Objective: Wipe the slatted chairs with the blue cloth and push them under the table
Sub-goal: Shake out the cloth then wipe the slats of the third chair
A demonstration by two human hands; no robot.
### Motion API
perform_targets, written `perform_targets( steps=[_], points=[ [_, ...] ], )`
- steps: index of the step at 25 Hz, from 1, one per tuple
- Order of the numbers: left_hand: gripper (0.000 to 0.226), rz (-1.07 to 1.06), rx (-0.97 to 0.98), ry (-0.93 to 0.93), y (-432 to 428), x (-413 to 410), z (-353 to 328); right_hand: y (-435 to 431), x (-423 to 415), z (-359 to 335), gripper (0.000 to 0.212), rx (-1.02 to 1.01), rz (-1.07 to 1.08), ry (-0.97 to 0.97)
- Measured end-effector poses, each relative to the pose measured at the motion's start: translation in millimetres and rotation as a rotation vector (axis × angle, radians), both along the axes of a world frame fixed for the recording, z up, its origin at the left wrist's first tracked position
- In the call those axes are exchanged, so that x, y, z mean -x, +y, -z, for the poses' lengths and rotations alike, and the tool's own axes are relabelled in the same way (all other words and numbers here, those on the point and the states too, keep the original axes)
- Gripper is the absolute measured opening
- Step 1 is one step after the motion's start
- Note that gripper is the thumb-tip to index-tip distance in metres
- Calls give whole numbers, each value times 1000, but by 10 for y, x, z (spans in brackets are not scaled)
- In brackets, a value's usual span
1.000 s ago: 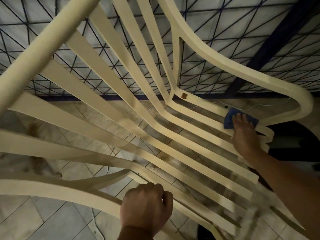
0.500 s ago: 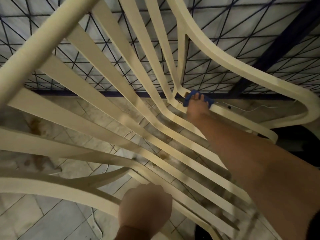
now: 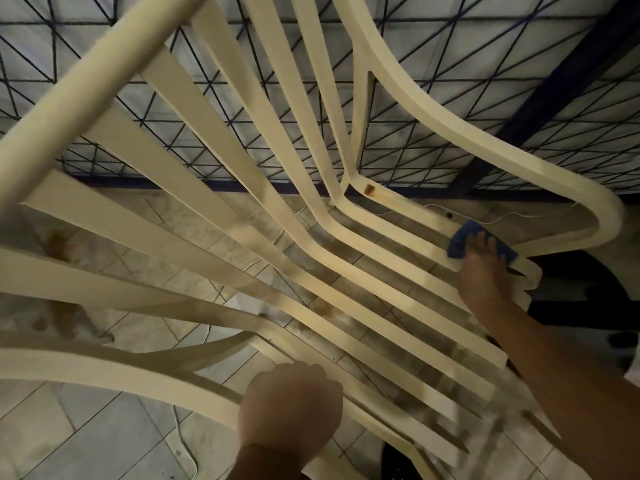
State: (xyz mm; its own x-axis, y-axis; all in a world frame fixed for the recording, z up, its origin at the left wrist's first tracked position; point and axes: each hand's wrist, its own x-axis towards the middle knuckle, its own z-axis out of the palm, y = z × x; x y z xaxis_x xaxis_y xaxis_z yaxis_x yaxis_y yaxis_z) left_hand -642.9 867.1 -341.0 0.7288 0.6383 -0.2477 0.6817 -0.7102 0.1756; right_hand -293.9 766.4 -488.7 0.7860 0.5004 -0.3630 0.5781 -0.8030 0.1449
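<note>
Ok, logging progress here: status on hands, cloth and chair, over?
Left hand grips chair frame. Right hand presses blue cloth flat on seat slats. Brown stain on one slat; cord on floor beneath.

You'll find nothing to read here: no word, label, brand mark, number or sign shows legibly on any surface in view.
</note>
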Motion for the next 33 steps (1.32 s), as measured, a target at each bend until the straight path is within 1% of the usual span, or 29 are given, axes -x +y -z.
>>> perform_targets(
  steps=[3, 7, 10, 13, 15, 17, 21, 22, 23, 24, 26, 28, 29, 31, 33],
  points=[
    [35, -4, 1, 13, -1, -4, 18, 116, 28, 10, 78, 31, 58, 78],
    [36, -19, 21, 30, -3, 2, 25, 985, 211, -4, 73, -22, 120, 121],
    [36, -18, 16, 31, -1, 5, 28, 1722, 374, 36, 73, -82, -1, 218],
    [36, -12, 5, 34, 5, 5, 34, 2106, 395, 28, 74, -80, -53, 272],
    [35, -15, 11, 35, -1, 3, 32, 2008, 351, 25, 72, -78, -72, 243],
    [35, -16, 7, 32, 3, 0, 29, 1690, 266, 21, 67, -117, -66, 183],
    [36, -10, 4, 31, 3, -1, 26, 512, -106, 44, 42, -94, 157, 82],
    [36, -11, 15, 29, 4, 2, 20, 198, -160, 54, 42, -86, 211, 36],
    [36, -11, 24, 26, 5, 2, 16, -62, -187, 78, 48, -49, 240, 12],
    [36, -11, 28, 23, 6, 0, 18, -218, -211, 124, 53, -25, 243, 29],
    [37, -15, 28, 19, 6, 7, 26, -191, -185, 173, 61, -21, 222, 58],
    [37, -21, 32, 11, 0, 12, 34, 3, -127, 154, 66, -20, 292, 73],
    [37, -24, 41, 10, 0, 10, 32, 126, -63, 135, 67, -51, 309, 54],
    [37, -29, 54, 14, 3, 7, 31, 467, 150, 155, 68, -112, 252, -7],
    [37, -22, 50, 21, 6, 7, 39, 1010, 318, 118, 69, -155, 150, 57]
  ],
)
